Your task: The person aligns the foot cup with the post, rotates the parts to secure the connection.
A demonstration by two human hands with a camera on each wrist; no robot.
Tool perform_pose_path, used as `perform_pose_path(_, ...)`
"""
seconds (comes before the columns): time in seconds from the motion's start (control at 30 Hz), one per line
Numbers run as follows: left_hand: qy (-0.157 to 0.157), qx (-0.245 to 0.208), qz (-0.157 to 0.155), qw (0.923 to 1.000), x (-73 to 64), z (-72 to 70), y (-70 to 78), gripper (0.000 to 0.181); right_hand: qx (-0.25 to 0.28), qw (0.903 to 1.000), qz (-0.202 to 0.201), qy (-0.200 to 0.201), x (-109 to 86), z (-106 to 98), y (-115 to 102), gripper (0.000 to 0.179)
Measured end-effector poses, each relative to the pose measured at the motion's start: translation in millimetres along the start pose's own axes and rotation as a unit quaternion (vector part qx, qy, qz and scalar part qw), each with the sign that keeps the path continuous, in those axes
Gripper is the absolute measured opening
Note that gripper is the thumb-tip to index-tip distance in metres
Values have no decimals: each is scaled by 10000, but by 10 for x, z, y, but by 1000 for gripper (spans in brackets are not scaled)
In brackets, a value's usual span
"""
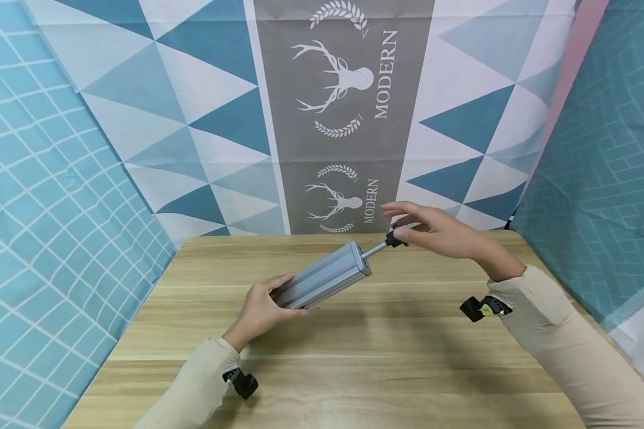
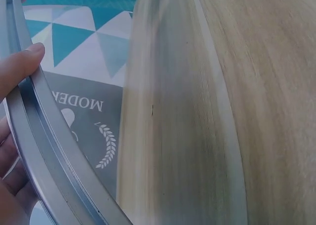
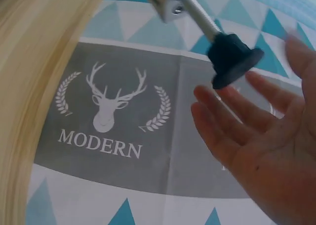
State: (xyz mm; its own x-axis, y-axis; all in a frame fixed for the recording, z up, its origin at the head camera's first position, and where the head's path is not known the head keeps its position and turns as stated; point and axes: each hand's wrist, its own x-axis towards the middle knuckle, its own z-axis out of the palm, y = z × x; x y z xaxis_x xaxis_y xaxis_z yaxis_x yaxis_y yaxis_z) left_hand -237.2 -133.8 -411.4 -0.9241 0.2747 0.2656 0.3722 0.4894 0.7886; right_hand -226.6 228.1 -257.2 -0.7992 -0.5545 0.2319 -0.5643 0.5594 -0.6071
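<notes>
Grey metal bar [image 1: 324, 277] slanting above the table [image 1: 343, 381], left hand [image 1: 263, 305] clamped round its near end; its long axis points to the right hand [image 1: 437, 233], fingers apart, beside the bar's black foot [image 1: 393, 239].

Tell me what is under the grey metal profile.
The head view shows the wooden tabletop below the metal profile, with a soft shadow on it. The left hand grips the profile's near end; the tabletop they cover cannot be seen.

Cream cloth sleeves [image 1: 555, 330] at left and right, black boxy wrist devices [image 1: 242, 384], yellow-green mark [image 1: 486, 310] on the right one
</notes>
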Motion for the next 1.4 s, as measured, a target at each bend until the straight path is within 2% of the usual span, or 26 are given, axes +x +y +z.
perform_pose_path(0.07,1,26,51,10000,-9,7,4,79,310,9992,-95,-215,-13,-21,13,58)
perform_pose_path(0.17,-6,-28,105,9999,-16,19,10,79,417,9981,-283,-343,-43,-45,30,65)
perform_pose_path(0.27,10,-51,94,9999,-20,26,14,79,433,9971,-481,-408,-64,-63,43,60)
perform_pose_path(0.37,53,-47,22,10000,-18,22,26,79,332,9979,-516,-227,-63,-67,42,49)
perform_pose_path(0.53,111,-81,-73,9999,-16,8,43,79,-19,9995,-38,324,-24,-35,8,34)
perform_pose_path(0.63,135,-126,-112,9998,-20,3,53,80,-291,9983,287,420,8,-25,-24,32)
perform_pose_path(0.7,160,-127,-126,9997,-25,0,54,81,-501,9973,338,424,13,-29,-44,35)
perform_pose_path(0.8,227,-162,-193,9994,-31,-3,45,82,-619,9975,196,277,7,-40,-58,44)
perform_pose_path(0.97,395,-251,-219,9987,-37,-22,39,82,-467,9985,-280,61,-13,-49,-32,66)
perform_pose_path(1.2,432,-300,-29,9986,-36,-45,79,79,-689,9929,-845,479,-24,-29,8,61)
perform_pose_path(1.3,512,-244,21,9984,-41,-46,88,79,-737,9917,-841,627,-18,-21,7,58)
perform_pose_path(1.4,637,-166,71,9978,-47,-46,91,78,-662,9944,-484,673,-12,-13,0,51)
